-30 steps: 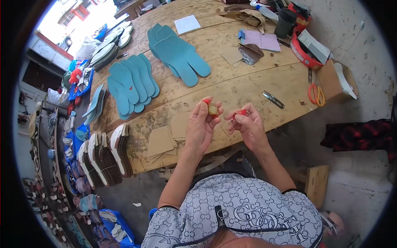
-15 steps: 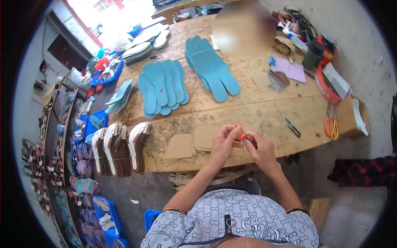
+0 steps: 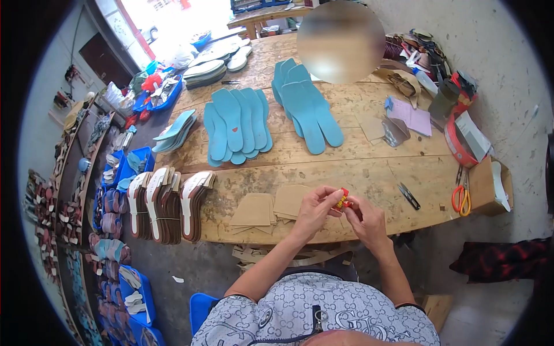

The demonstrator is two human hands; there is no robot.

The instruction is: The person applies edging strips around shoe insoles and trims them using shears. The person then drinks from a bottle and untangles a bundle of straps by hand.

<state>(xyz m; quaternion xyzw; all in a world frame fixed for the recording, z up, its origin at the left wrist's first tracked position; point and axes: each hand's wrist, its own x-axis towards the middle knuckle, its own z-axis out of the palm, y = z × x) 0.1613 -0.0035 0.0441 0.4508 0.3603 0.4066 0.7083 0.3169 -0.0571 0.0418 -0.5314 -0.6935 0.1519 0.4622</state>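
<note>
Over the front edge of the wooden table (image 3: 369, 173), both hands meet around a small red and yellow wrapper (image 3: 344, 199). My left hand (image 3: 318, 209) pinches one side of it between thumb and fingers. The fingers of my right hand (image 3: 363, 218) close on its other side. What the wrapper contains is hidden. Beside my left hand lie tan trapezoid pieces (image 3: 254, 211) in low stacks. Blue insoles (image 3: 236, 124) are fanned out farther back, with another blue bundle (image 3: 306, 109) to their right.
Tied stacks of brown and white soles (image 3: 161, 205) stand at the table's left edge. To the right are thread snips (image 3: 409, 196), orange-handled scissors (image 3: 461, 200), a cardboard box (image 3: 490, 187) and a red tape roll (image 3: 456, 144). Blue bins (image 3: 138, 297) stand at left.
A second ago the hands were apart, with a yellowish piece in the left and red in the right; now they are together at the wrapper. The view has shifted, and the table's far end shows more.
</note>
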